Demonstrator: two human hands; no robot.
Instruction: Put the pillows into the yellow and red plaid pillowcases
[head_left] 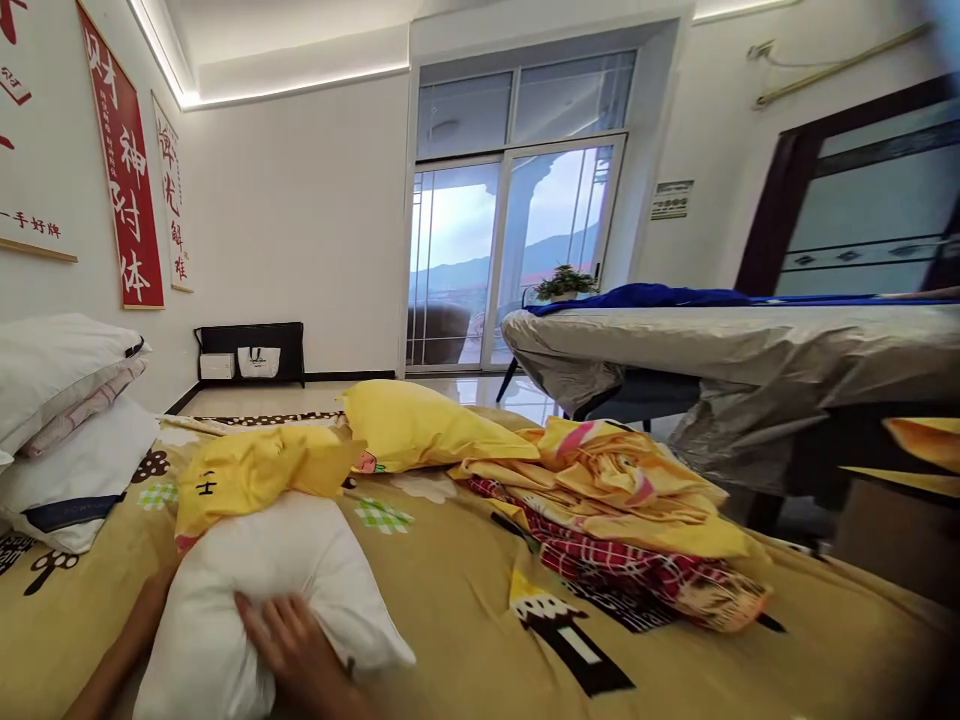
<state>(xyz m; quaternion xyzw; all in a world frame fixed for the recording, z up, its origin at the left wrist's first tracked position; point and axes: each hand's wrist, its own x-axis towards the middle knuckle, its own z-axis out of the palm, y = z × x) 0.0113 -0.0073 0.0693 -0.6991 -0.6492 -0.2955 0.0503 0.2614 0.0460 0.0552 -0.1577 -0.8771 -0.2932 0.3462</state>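
Observation:
A white pillow [262, 560] lies in front of me on the bed, its far end inside a bunched yellow pillowcase [262, 470] with a small black letter on it. My right hand [292, 645] presses into the near part of the pillow, its fingers curled into the white fabric, slightly blurred. Along the pillow's left side runs my left forearm, with my left hand [166, 580] reaching toward the pillowcase's edge; its fingers are hidden behind the pillow. Just beyond lies a plump yellow pillow [420, 425].
Crumpled yellow and red-plaid bedding [622, 490] is heaped on the right of the tan patterned bedsheet [457, 620]. Stacked white pillows [67, 430] stand at left. A covered table [720, 345] with blue cloth is at right, near a glass door [551, 250].

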